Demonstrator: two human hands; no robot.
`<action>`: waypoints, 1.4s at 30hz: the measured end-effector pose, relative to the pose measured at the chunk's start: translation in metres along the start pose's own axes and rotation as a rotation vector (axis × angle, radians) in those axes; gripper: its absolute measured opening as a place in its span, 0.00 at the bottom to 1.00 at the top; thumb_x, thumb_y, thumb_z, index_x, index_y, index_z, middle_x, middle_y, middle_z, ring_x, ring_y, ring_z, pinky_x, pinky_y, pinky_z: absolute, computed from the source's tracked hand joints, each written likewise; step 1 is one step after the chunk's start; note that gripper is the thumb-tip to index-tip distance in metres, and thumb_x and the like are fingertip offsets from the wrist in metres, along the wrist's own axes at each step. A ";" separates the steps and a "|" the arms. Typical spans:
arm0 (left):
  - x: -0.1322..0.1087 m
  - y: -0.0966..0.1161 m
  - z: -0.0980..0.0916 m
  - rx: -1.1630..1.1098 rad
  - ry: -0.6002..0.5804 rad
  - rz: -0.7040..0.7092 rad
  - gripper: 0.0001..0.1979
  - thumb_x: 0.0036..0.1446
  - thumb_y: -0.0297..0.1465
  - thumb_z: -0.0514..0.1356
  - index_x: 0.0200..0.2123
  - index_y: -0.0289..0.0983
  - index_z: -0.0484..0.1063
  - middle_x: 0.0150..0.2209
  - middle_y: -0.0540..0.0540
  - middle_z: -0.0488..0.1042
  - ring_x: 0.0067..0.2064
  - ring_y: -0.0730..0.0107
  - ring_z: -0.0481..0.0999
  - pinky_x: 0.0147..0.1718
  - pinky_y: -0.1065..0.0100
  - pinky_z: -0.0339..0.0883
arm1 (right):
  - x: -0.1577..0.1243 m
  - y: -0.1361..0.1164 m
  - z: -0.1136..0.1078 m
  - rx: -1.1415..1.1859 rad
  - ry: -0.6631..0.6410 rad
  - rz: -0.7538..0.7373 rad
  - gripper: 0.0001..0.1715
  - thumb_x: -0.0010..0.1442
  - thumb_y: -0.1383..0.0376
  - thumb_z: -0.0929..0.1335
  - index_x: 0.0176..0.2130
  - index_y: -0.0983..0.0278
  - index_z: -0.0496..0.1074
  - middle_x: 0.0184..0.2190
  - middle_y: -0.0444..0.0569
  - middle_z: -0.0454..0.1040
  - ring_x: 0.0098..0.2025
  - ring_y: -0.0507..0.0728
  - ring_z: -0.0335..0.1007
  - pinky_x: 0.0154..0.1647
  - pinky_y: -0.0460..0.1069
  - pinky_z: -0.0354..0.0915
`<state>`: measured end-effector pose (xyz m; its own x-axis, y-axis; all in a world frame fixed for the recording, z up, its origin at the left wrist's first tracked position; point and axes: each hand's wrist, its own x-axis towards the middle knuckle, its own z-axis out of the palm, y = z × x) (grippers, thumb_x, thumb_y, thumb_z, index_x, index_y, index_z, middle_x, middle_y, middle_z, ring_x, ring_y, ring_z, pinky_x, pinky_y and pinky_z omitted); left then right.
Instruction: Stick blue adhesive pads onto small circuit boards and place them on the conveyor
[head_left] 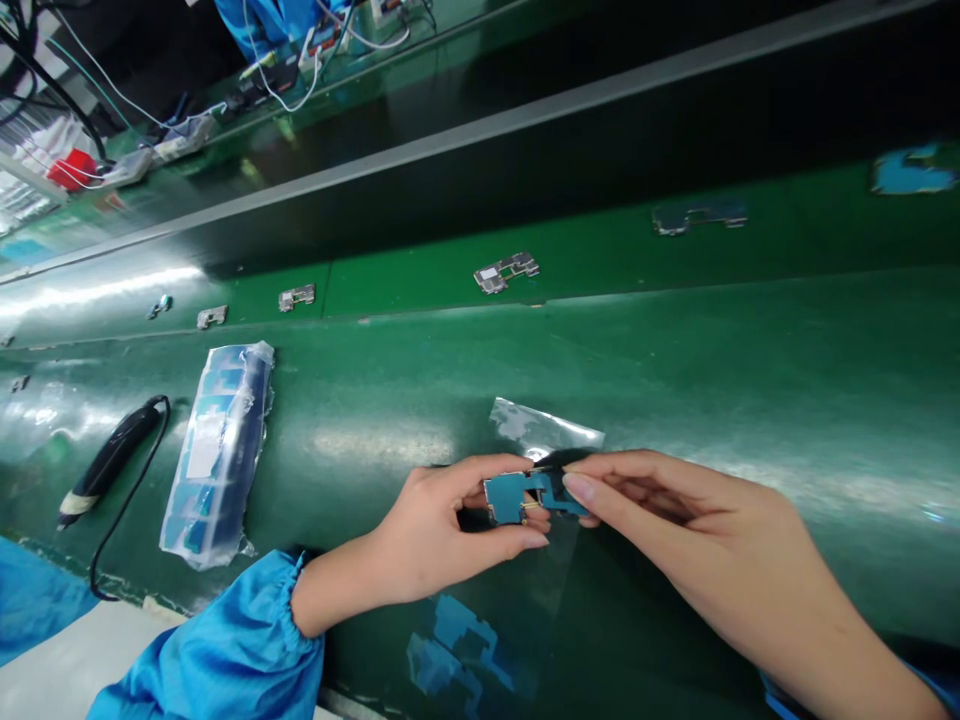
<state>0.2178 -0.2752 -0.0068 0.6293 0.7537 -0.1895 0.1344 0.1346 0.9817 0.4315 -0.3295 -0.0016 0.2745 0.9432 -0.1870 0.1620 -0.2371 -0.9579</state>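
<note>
Between my two hands is a small circuit board [505, 498] with a blue covering on its upper face. My left hand [427, 525] grips its left end, thumb below and fingers behind. At the board's right end, the thumb and fingertips of my right hand [675, 525] are closed on it. A clear plastic sheet [546, 428] lies just beyond my fingers. Blue cut-out film pieces [469, 640] on a clear sheet lie on the green bench below my hands.
A row of circuit boards [506, 272] lies on the green strip [405, 280] beyond. To the left are a plastic-wrapped pack of blue pieces [217, 450] and a black corded hand tool [120, 450]. Cables and power strips [180, 135] sit on the far bench.
</note>
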 end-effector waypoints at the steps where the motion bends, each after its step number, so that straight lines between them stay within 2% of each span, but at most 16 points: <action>1: 0.000 0.000 0.000 0.003 0.001 0.005 0.27 0.57 0.34 0.75 0.58 0.34 0.77 0.42 0.40 0.88 0.46 0.54 0.89 0.54 0.56 0.84 | 0.000 0.000 0.000 0.000 0.000 0.003 0.08 0.54 0.52 0.77 0.30 0.52 0.86 0.23 0.46 0.81 0.22 0.58 0.79 0.22 0.46 0.76; 19: 0.000 0.001 0.001 0.031 0.012 0.028 0.27 0.58 0.34 0.75 0.59 0.35 0.77 0.42 0.40 0.88 0.45 0.55 0.89 0.53 0.58 0.84 | -0.002 0.002 0.004 0.020 0.012 0.040 0.16 0.56 0.46 0.78 0.31 0.54 0.86 0.23 0.48 0.81 0.24 0.60 0.80 0.25 0.49 0.78; 27: -0.001 -0.001 0.000 0.055 0.004 0.019 0.27 0.59 0.35 0.74 0.60 0.36 0.77 0.42 0.41 0.88 0.44 0.56 0.89 0.53 0.57 0.84 | 0.000 -0.003 0.006 0.049 -0.007 0.039 0.07 0.56 0.54 0.76 0.30 0.53 0.86 0.22 0.45 0.81 0.23 0.57 0.79 0.24 0.45 0.75; 34: 0.001 0.003 0.000 0.050 0.002 0.040 0.25 0.59 0.33 0.74 0.58 0.36 0.77 0.41 0.42 0.88 0.44 0.57 0.89 0.50 0.58 0.85 | 0.001 -0.007 0.006 0.076 -0.023 0.041 0.07 0.56 0.55 0.76 0.30 0.53 0.85 0.23 0.44 0.81 0.23 0.56 0.78 0.24 0.44 0.75; 42: 0.000 0.002 0.000 0.050 0.014 0.074 0.24 0.59 0.30 0.74 0.57 0.36 0.78 0.42 0.43 0.88 0.45 0.57 0.89 0.52 0.60 0.85 | -0.001 -0.005 0.005 0.043 -0.034 0.035 0.08 0.58 0.56 0.75 0.30 0.54 0.85 0.24 0.44 0.81 0.24 0.56 0.78 0.25 0.45 0.74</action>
<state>0.2184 -0.2749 -0.0052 0.6281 0.7695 -0.1157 0.1263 0.0459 0.9909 0.4254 -0.3277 0.0023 0.2472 0.9419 -0.2275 0.1118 -0.2609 -0.9589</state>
